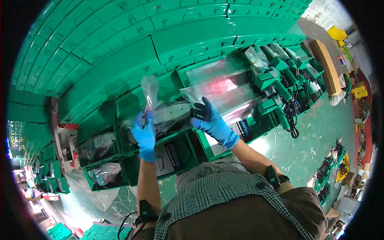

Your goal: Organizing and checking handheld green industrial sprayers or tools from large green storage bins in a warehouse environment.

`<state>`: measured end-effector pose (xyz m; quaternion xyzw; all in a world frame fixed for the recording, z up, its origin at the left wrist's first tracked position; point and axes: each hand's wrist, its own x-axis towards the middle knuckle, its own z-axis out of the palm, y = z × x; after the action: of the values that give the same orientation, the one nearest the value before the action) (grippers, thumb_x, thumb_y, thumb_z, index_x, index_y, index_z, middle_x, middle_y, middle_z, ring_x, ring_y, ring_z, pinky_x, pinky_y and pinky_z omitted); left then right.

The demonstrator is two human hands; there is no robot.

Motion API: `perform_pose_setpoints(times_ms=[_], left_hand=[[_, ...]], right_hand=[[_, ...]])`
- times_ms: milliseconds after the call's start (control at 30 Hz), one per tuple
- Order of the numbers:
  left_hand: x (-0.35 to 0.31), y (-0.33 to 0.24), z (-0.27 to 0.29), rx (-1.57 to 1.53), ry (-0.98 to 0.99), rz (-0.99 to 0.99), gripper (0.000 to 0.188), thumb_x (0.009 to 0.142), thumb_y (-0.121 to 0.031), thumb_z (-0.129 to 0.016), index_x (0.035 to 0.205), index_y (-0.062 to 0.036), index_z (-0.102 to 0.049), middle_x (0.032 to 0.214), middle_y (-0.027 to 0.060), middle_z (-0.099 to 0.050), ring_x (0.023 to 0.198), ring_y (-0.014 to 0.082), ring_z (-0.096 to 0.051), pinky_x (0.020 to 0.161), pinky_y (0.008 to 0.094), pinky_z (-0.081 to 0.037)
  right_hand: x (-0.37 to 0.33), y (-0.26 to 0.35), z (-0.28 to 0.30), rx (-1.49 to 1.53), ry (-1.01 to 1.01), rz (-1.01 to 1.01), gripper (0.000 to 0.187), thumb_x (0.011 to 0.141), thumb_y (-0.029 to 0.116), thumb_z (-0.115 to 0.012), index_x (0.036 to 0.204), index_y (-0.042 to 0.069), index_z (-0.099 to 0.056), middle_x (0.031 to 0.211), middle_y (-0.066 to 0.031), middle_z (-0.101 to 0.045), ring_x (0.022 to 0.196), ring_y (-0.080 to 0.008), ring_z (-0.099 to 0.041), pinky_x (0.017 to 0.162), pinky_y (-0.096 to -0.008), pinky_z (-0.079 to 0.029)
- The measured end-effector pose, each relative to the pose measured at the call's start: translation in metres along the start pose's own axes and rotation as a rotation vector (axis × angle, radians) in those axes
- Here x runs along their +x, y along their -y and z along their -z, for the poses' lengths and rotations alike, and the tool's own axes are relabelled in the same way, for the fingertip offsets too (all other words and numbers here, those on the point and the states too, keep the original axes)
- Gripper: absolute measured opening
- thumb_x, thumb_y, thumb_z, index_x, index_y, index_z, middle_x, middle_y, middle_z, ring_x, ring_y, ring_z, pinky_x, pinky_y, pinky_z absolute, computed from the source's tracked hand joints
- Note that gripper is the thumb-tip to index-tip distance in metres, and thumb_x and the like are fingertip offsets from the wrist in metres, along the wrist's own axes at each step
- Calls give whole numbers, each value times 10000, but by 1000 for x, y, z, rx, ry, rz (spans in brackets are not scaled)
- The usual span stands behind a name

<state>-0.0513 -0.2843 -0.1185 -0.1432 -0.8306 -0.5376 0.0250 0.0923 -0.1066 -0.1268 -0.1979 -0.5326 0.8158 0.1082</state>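
My left hand (pixel 144 136), in a blue glove, pinches a clear plastic bag (pixel 149 90) that stands up above its fingers. My right hand (pixel 211 121), gloved in blue with black fingertips, has its fingers closed on the edge of a clear plastic piece (pixel 189 96). Beneath and between the hands, an open green metal case (pixel 138 102) holds a bagged long item (pixel 172 112), partly hidden by glare. Just right of my right hand lies a stack of clear plastic bags (pixel 218 86) with a reddish reflection.
Closed green metal cases (pixel 120 56) are stacked behind. Green power tools (pixel 282 88) with black cords sit on the right. Nearer me, open cases hold printed booklets (pixel 174 157) and bagged parts (pixel 106 174). Flat cardboard (pixel 326 66) leans at the far right, above green floor (pixel 320 124).
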Motion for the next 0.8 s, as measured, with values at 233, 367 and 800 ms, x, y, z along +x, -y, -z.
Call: perform_pose_setpoints(times_ms=[233, 367, 800], left_hand=[[-7, -11, 11, 185, 357, -220, 281, 768, -233, -681, 986, -62, -641, 945, 125, -622, 897, 312, -563, 797, 391, -432], [-19, -28, 14, 520, 380, -378, 436, 737, -277, -716, 1103, -78, -585, 1013, 119, -605, 930, 293, -565, 827, 396, -427], [1, -33, 2, -107, 268, 12, 152, 787, 4, -603, 928, -40, -565, 815, 53, -533, 729, 174, -545, 689, 304, -454]], right_hand=[[14, 18, -33, 111, 184, 60, 717, 792, 136, -703, 1372, 16, -300, 1261, -93, -480, 1116, -162, -473, 930, -304, -403], [7, 9, -21, 60, -42, -53, 427, 815, 88, -670, 1201, -23, -525, 993, -60, -624, 840, -105, -569, 740, -243, -486], [-14, 57, 30, -1060, -281, 337, 514, 729, 235, -756, 1174, 58, -568, 632, -61, -587, 535, -132, -524, 527, -302, -442]])
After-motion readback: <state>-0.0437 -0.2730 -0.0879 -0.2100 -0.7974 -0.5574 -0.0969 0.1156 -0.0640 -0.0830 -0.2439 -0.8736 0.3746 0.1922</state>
